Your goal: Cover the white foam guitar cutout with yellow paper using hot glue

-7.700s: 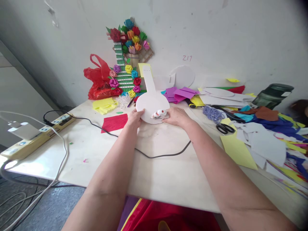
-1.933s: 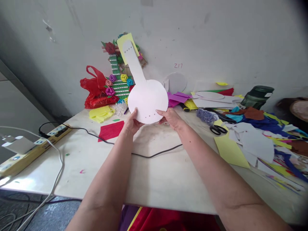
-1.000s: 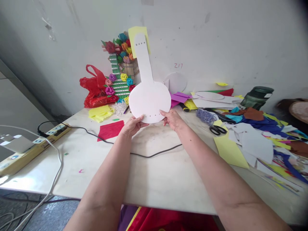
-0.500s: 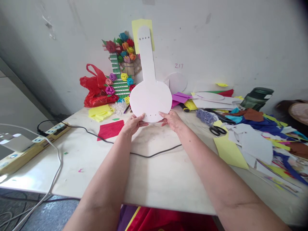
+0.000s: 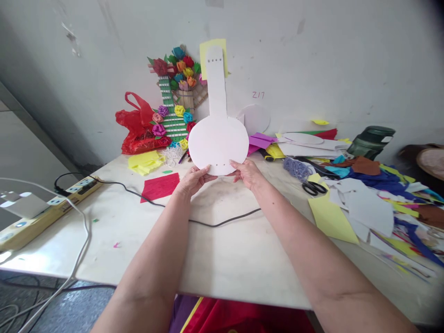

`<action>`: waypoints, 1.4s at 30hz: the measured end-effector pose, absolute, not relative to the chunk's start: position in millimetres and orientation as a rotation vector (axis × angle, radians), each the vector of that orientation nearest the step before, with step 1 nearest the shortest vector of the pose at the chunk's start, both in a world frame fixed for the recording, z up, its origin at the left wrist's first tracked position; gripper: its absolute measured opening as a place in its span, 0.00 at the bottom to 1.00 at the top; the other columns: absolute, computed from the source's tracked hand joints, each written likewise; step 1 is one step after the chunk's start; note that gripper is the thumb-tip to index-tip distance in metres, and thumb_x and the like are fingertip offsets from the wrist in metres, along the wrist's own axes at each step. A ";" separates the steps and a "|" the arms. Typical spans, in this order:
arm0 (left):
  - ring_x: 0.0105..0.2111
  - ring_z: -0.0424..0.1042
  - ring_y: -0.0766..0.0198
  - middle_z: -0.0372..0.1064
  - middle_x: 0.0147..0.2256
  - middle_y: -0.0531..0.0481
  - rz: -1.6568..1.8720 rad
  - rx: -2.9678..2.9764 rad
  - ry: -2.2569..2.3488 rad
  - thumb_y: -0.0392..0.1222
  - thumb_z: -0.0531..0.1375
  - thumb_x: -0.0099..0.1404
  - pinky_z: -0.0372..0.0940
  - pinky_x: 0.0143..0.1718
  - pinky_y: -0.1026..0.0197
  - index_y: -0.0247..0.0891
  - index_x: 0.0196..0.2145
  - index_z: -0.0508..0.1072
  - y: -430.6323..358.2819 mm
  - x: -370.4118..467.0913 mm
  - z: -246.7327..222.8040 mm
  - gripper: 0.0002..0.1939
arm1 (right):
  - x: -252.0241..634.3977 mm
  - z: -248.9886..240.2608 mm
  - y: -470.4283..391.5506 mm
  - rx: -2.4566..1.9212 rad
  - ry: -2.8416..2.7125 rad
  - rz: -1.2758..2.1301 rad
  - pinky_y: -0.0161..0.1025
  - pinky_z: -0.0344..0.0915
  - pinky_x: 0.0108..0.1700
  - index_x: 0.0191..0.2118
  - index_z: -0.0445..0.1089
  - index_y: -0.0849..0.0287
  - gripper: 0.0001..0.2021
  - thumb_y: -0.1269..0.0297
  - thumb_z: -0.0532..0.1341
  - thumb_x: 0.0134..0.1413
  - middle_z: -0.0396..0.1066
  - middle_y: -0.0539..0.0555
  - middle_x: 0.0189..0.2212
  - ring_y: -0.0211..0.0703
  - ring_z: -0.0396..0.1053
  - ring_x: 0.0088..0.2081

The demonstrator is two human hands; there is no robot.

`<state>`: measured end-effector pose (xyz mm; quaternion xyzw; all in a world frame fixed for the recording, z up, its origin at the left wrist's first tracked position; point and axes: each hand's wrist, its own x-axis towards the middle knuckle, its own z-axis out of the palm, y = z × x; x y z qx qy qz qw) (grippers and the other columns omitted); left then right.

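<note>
Upright above the table, a white guitar-shaped cutout (image 5: pixel 218 141) has a round body and a long neck. Small holes cross its top and its lower edge. Behind the neck's tip, a yellow paper piece (image 5: pixel 203 58) sticks out on both sides. My left hand (image 5: pixel 194 179) pinches the lower left edge, thumb in front and fingers behind. The lower right edge is gripped the same way by my right hand (image 5: pixel 247 173). A red crepe paper piece (image 5: pixel 159 187) lies left of my left hand.
A flower-decorated craft (image 5: pixel 175 101) and a red plastic bag (image 5: pixel 137 129) stand by the wall. Black-handled scissors (image 5: pixel 314 188), purple-grey yarn (image 5: pixel 296 168) and paper scraps (image 5: pixel 369 203) lie right. A black cable (image 5: pixel 222 224) crosses the table; a power strip (image 5: pixel 69 203) sits left.
The cutout's top has shifted right and lower in view, so its neck stands straighter. Both hands keep their hold at the bottom edge, nearly in the same place.
</note>
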<state>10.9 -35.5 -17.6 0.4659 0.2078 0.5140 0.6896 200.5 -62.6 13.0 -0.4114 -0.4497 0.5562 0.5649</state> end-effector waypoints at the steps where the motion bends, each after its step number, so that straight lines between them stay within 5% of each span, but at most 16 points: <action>1: 0.32 0.75 0.57 0.75 0.34 0.43 1.131 1.049 0.476 0.33 0.63 0.54 0.70 0.41 0.52 0.31 0.38 0.71 -35.3 10.4 -18.1 0.13 | 200.7 12.3 -62.0 -0.970 -1.054 1.307 0.30 0.56 0.09 0.39 0.66 0.66 0.10 0.71 0.60 0.48 0.75 0.59 0.30 0.45 0.72 0.21; 15: 0.30 0.75 0.54 0.75 0.33 0.44 1.176 1.117 0.526 0.32 0.65 0.50 0.72 0.31 0.57 0.30 0.39 0.69 -38.3 12.8 -12.5 0.17 | 199.8 11.2 -62.2 -0.995 -1.076 1.265 0.30 0.60 0.13 0.39 0.66 0.64 0.10 0.68 0.60 0.49 0.75 0.58 0.32 0.43 0.73 0.24; 42: 0.28 0.75 0.57 0.74 0.33 0.43 1.242 1.149 0.576 0.35 0.67 0.49 0.71 0.31 0.60 0.30 0.42 0.69 -32.6 10.9 -20.9 0.21 | 196.0 13.4 -64.9 -1.145 -1.108 1.085 0.28 0.59 0.15 0.40 0.63 0.62 0.09 0.65 0.56 0.53 0.73 0.55 0.28 0.37 0.71 0.21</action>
